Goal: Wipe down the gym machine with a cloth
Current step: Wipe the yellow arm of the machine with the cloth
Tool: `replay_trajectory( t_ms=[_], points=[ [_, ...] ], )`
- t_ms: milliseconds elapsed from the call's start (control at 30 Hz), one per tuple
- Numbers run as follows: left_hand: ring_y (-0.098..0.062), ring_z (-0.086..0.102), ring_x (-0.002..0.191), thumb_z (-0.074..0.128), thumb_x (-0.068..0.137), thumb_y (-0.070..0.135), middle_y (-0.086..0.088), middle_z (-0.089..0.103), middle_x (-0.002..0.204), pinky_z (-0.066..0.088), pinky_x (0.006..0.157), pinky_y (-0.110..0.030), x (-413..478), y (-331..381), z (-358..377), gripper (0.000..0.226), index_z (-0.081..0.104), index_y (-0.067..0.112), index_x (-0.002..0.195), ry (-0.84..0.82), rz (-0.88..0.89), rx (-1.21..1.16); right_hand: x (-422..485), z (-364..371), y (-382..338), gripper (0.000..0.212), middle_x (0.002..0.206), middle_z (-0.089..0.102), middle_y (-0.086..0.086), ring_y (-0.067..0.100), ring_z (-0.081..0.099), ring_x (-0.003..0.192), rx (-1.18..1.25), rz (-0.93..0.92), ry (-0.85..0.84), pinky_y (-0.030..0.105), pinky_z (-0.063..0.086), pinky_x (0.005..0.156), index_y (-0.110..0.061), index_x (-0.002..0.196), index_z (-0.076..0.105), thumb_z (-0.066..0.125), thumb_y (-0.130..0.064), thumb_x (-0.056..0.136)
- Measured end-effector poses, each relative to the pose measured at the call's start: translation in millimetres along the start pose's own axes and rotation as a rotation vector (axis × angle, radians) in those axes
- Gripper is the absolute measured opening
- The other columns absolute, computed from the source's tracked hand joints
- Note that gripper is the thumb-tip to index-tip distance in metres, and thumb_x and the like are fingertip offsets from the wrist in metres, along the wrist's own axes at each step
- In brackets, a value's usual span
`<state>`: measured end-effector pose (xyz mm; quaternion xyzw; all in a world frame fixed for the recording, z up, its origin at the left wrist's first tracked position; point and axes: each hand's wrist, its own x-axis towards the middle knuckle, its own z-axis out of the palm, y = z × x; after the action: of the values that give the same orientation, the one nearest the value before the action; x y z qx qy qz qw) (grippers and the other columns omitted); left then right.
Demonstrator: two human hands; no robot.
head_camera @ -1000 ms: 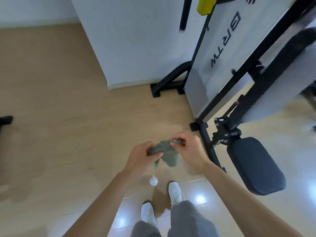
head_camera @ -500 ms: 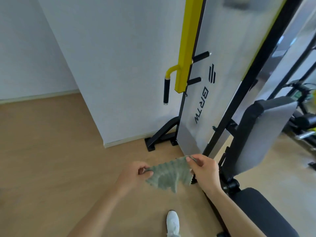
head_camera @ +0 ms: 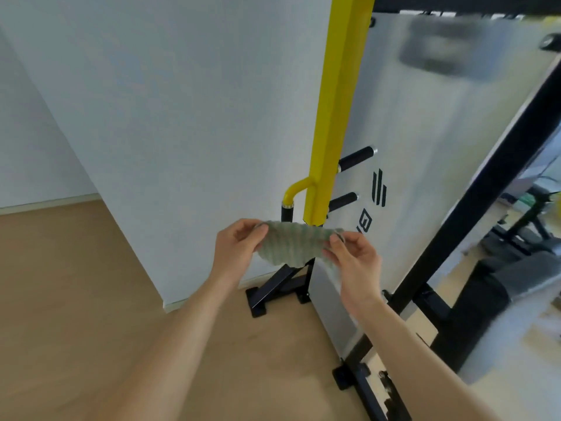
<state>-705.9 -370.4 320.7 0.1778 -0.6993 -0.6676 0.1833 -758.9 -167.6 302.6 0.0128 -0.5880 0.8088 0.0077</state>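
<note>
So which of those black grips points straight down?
The grip on the curved yellow tube left of the post; the other two jut sideways on its right.

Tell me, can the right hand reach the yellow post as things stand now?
Probably yes: the right hand pinches the cloth close below the yellow post, and nothing shows between them.

We see a pale grey-green cloth [head_camera: 290, 247] with ribbed weave at centre frame, a bright yellow upright post [head_camera: 335, 110] above it, black handle grips [head_camera: 356, 157], a silvery-white panel [head_camera: 425, 162] lettered black, and a tan floor [head_camera: 76, 284].
</note>
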Motion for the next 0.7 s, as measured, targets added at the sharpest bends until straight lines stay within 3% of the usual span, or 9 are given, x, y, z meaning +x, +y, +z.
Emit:
replay_trajectory(
  t_ms=[133,267,333,400,567,700],
  points=[
    [-0.011,0.071,0.097,0.065,0.097,0.015,0.005,0.078,0.096,0.056,0.091,-0.027,81.0,29.7,16.7,0.014,0.078,0.017,0.101,-0.107,0.083,-0.052,60.1,40.3,-4.6,0.017,0.095,0.072,-0.004,0.021,0.070,0.094,-0.054,-0.161,0.070,0.037,0.058,0.088,-0.008,0.108,0.069,0.066,-0.001,0.093],
    [-0.015,0.068,0.108,0.063,0.098,0.023,0.007,0.076,0.106,0.053,0.100,-0.036,153.0,25.5,36.3,0.017,0.077,0.031,0.100,-0.242,0.080,0.022,96.1,69.2,9.5,0.033,0.091,0.070,-0.021,0.006,0.069,0.091,-0.244,-0.200,0.164,0.027,0.057,0.080,-0.020,0.119,0.066,0.065,-0.002,0.091],
    [-0.022,0.068,0.109,0.062,0.099,0.020,0.003,0.075,0.105,0.055,0.099,-0.042,181.8,11.9,47.4,0.019,0.076,0.032,0.097,-0.354,0.051,0.037,108.3,82.9,26.7,0.035,0.098,0.068,-0.021,0.006,0.069,0.093,-0.336,-0.185,0.216,0.031,0.057,0.081,-0.027,0.118,0.066,0.067,-0.005,0.090],
    [-0.022,0.069,0.109,0.058,0.101,0.017,0.002,0.075,0.108,0.056,0.099,-0.044,198.2,-2.3,57.1,0.021,0.076,0.025,0.108,-0.482,0.039,0.067,113.0,95.8,42.9,0.035,0.102,0.068,-0.019,0.013,0.070,0.096,-0.389,-0.154,0.251,0.041,0.060,0.083,-0.034,0.113,0.066,0.070,-0.009,0.088],
    [-0.016,0.066,0.114,0.059,0.102,0.021,0.000,0.072,0.121,0.050,0.107,-0.040,221.2,-16.8,64.6,0.029,0.069,0.019,0.129,-0.670,0.065,0.118,104.8,126.9,69.8,0.037,0.111,0.068,0.000,0.020,0.068,0.103,-0.357,-0.107,0.370,0.029,0.059,0.085,-0.017,0.123,0.062,0.070,-0.001,0.090],
    [-0.010,0.070,0.106,0.066,0.098,0.019,0.009,0.076,0.106,0.054,0.103,-0.039,226.7,-17.2,51.2,0.029,0.070,0.023,0.126,-0.818,0.123,0.138,99.2,139.5,76.7,0.034,0.112,0.068,0.001,0.015,0.067,0.104,-0.357,-0.105,0.482,0.037,0.059,0.092,-0.018,0.121,0.063,0.071,-0.005,0.090]
  ],
)
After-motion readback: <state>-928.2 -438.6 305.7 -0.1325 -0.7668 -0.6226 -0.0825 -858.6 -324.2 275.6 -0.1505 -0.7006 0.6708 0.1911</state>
